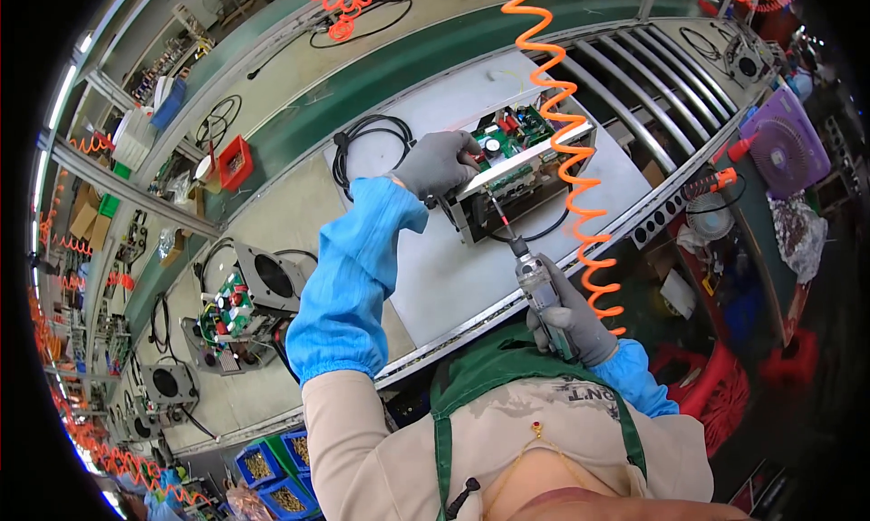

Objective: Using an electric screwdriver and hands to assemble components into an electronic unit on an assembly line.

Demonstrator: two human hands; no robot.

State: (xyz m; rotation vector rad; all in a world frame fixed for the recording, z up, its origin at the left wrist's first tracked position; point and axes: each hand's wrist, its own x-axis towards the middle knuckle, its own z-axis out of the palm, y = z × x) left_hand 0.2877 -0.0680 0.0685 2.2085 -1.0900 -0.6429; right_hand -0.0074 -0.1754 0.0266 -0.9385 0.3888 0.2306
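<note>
Between 4 and 5 o'clock from the middle of the view, dark capital letters (594, 393) stand on the chest of the person's beige shirt (494, 412). They appear upside down, in a short run close to the upper edge of the green apron (489, 367); whether more lettering lies under it cannot be told.

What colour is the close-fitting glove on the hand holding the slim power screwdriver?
The glove on the right hand is grey; the head view shows it best.
</note>
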